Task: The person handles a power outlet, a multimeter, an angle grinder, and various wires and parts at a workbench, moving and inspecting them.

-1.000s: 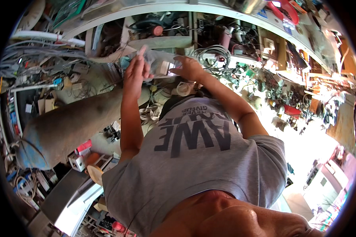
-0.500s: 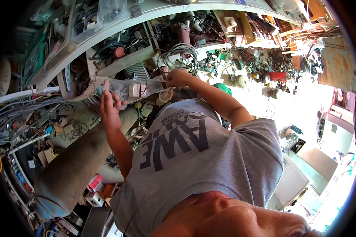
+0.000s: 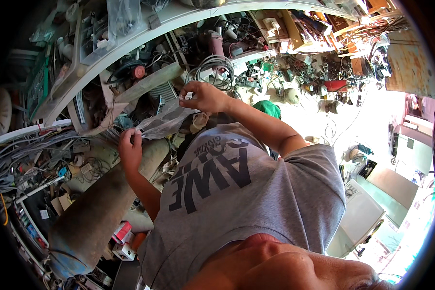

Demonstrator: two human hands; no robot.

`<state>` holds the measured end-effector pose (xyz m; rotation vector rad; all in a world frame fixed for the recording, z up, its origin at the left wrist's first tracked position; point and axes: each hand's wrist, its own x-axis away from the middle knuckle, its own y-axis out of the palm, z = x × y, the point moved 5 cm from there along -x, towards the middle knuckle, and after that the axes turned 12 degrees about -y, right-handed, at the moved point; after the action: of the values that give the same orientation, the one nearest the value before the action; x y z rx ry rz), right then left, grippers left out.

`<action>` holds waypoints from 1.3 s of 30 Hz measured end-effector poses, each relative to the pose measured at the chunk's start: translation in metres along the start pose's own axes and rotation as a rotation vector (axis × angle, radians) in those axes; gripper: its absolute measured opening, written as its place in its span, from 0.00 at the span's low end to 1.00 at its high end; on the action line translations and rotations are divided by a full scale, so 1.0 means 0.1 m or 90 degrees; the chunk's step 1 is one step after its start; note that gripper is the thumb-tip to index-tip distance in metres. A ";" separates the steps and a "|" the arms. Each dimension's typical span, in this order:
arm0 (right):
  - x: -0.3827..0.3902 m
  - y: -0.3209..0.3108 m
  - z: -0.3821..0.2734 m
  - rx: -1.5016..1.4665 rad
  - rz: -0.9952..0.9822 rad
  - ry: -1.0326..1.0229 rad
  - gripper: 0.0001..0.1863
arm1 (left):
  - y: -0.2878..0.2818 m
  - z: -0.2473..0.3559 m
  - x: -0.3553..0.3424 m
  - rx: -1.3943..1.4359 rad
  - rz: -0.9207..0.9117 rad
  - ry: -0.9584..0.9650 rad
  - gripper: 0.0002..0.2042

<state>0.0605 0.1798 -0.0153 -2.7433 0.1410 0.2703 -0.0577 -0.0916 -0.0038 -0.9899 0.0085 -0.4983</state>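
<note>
Shelf: a long pale shelf [image 3: 188,14] curves over you, with clutter packed beneath it
Cables: grey bundles [image 3: 24,150] hang at your left; a coil of cable [image 3: 215,65] sits ahead
Pipe: a thick dusty pipe [image 3: 92,212] slants at lower left
Light: harsh sun washes out the floor [image 3: 333,116] at your right
Furniture: pale cabinets [image 3: 362,217] at lower right

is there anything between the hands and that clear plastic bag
No. Both hands already hold the clear bag: the left hand pinches its lower end and the right hand its upper end, with the bag stretched between them. Nothing visible sits between either grip and the bag.
</note>
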 end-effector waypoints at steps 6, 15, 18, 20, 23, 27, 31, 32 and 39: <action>-0.02 -0.10 -0.36 0.218 0.071 -0.043 0.10 | 0.11 0.47 0.08 0.510 -0.231 0.060 0.09; -0.08 0.01 -0.71 0.191 0.004 -0.171 0.06 | 0.51 0.91 0.16 0.430 -0.325 0.032 0.28; -0.10 0.15 -0.90 0.125 -0.081 -0.281 0.04 | 0.68 0.87 0.15 0.286 -0.146 0.194 0.15; -0.10 0.18 -0.90 0.121 -0.081 -0.279 0.07 | 0.70 0.88 0.16 0.259 -0.080 0.269 0.08; -0.11 0.13 -0.82 0.131 -0.012 -0.234 0.11 | 0.71 0.80 0.13 0.304 -0.185 0.065 0.08; -0.08 0.11 -0.61 0.192 -0.063 -0.132 0.14 | 0.56 1.06 0.24 0.333 -0.186 0.065 0.08; -0.09 0.11 -0.56 0.205 -0.030 -0.153 0.10 | 0.63 0.98 0.30 0.383 -0.145 0.054 0.08; -0.09 0.11 -0.56 0.201 -0.024 -0.150 0.09 | 0.64 0.96 0.30 0.397 -0.131 0.061 0.08; -0.04 0.15 -0.61 0.045 -0.174 -0.061 0.07 | 0.62 0.73 0.17 0.538 -0.183 0.002 0.04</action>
<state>0.0647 0.1435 0.0354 -2.6328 -0.2446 0.3136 -0.0007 -0.0129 -0.0090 -0.1574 -0.3217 -0.6853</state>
